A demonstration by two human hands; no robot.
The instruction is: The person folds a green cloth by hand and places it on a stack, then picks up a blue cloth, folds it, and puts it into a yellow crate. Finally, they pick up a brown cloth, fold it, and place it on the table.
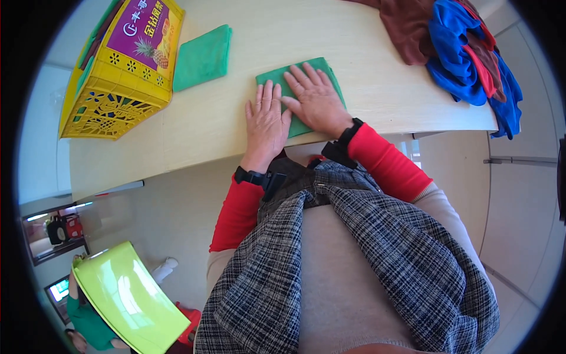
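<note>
Green cloth [297,127] on pale tabletop [380,88] — beige floor [171,206].

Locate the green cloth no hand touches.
In the head view, that green cloth lies on the table, beyond and left of the left hand, just right of the yellow crate.

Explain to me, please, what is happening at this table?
A person has both hands flat at a folded green cloth: the right hand on top, the left hand across its left edge. Another folded green cloth lies beside the yellow crate. At the right, a loose blue, brown and red pile partly overhangs the table.
</note>
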